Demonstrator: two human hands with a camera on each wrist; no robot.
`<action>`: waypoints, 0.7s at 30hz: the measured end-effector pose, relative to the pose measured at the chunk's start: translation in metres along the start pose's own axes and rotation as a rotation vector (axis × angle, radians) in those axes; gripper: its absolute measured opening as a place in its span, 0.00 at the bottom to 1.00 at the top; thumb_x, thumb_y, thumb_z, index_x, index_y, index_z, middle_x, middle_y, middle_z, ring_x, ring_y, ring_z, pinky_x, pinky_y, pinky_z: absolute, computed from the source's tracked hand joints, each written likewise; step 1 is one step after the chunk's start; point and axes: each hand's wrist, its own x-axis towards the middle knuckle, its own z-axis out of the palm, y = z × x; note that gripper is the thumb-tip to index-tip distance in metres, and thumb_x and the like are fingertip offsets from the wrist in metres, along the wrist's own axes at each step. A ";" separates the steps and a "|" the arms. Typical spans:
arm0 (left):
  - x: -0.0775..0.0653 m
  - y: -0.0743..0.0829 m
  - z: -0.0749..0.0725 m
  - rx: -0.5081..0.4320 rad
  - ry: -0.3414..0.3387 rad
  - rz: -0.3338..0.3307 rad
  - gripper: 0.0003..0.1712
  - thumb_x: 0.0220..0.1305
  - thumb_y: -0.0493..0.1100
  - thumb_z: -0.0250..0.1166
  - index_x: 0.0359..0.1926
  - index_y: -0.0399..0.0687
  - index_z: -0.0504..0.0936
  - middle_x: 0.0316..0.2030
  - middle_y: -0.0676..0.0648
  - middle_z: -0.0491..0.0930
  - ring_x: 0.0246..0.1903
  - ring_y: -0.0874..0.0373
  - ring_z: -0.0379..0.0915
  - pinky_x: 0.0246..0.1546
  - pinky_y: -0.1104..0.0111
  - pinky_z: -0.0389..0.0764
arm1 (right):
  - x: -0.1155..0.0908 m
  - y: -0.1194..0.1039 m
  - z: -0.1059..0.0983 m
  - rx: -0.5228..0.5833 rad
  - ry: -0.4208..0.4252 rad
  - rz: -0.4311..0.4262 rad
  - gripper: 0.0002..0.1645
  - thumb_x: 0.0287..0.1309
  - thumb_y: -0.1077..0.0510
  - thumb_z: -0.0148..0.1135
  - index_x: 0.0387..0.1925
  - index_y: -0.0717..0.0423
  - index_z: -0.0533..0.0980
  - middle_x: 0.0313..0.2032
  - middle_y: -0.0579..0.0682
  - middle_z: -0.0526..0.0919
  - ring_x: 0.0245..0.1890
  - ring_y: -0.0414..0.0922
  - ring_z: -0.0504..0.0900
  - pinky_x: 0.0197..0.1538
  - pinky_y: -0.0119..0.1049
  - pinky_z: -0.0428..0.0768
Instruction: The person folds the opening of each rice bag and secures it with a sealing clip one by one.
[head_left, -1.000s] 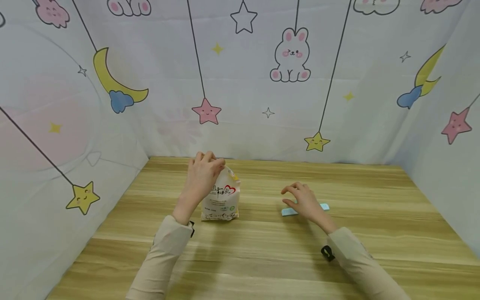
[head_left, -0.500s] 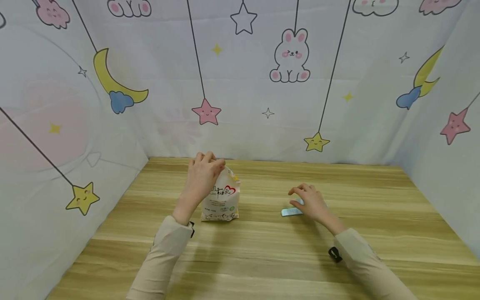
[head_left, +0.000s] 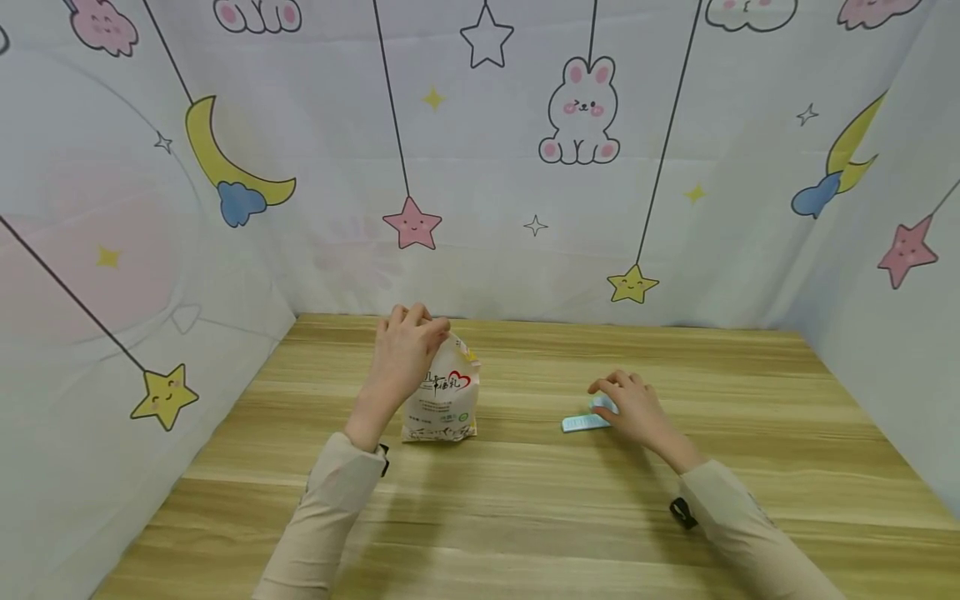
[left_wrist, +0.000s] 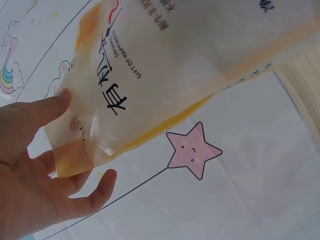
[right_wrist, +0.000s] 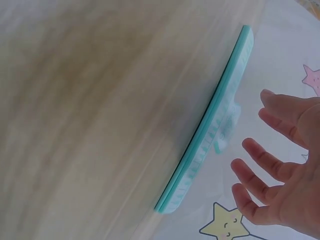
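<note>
My left hand (head_left: 401,357) pinches the top corner of a white printed food bag (head_left: 441,410), which stands upright on the table. In the left wrist view the thumb lies on the front of the bag (left_wrist: 160,85) near its yellow-edged top, with other fingers behind. A long turquoise bag sealing clip (head_left: 583,423) lies on the table to the right, partly hidden by my right hand (head_left: 636,410). That hand hovers over the clip with loosely bent fingers. From the right wrist, a gap shows between the fingers and the small raised handle of the clip (right_wrist: 200,137).
The wood-grain table (head_left: 510,517) reaches back to a white curtain (head_left: 480,167) printed with stars, moons and a rabbit. More curtain closes off the left and right sides. A black strap (head_left: 682,512) hangs below the right sleeve.
My right hand has shifted to the right above the clip, uncovering more of its left end. The left hand and the bag keep their place.
</note>
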 end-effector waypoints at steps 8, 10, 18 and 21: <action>0.000 0.000 0.000 -0.019 0.005 -0.002 0.06 0.59 0.44 0.58 0.35 0.53 0.81 0.34 0.47 0.74 0.37 0.47 0.67 0.39 0.54 0.68 | -0.002 0.007 0.001 -0.035 -0.032 -0.016 0.16 0.48 0.56 0.65 0.41 0.53 0.75 0.43 0.54 0.76 0.43 0.55 0.72 0.38 0.55 0.68; 0.000 0.000 0.000 -0.018 0.007 -0.001 0.06 0.59 0.44 0.58 0.35 0.53 0.81 0.34 0.46 0.74 0.37 0.47 0.67 0.39 0.53 0.68 | -0.002 0.007 0.001 -0.039 -0.044 -0.018 0.17 0.48 0.56 0.64 0.42 0.53 0.75 0.43 0.55 0.76 0.44 0.56 0.72 0.38 0.56 0.68; 0.000 0.000 0.000 -0.016 -0.002 -0.005 0.06 0.60 0.44 0.58 0.36 0.54 0.80 0.34 0.47 0.74 0.37 0.47 0.67 0.39 0.53 0.68 | -0.003 0.007 0.001 -0.098 -0.066 -0.033 0.20 0.47 0.54 0.65 0.44 0.53 0.75 0.44 0.54 0.77 0.43 0.55 0.72 0.36 0.53 0.68; 0.000 0.001 0.000 -0.014 -0.008 -0.008 0.06 0.60 0.44 0.58 0.36 0.54 0.80 0.34 0.47 0.73 0.38 0.47 0.67 0.39 0.53 0.68 | -0.003 0.006 0.001 -0.110 -0.069 -0.037 0.20 0.47 0.54 0.65 0.44 0.53 0.75 0.43 0.54 0.77 0.43 0.55 0.72 0.37 0.53 0.68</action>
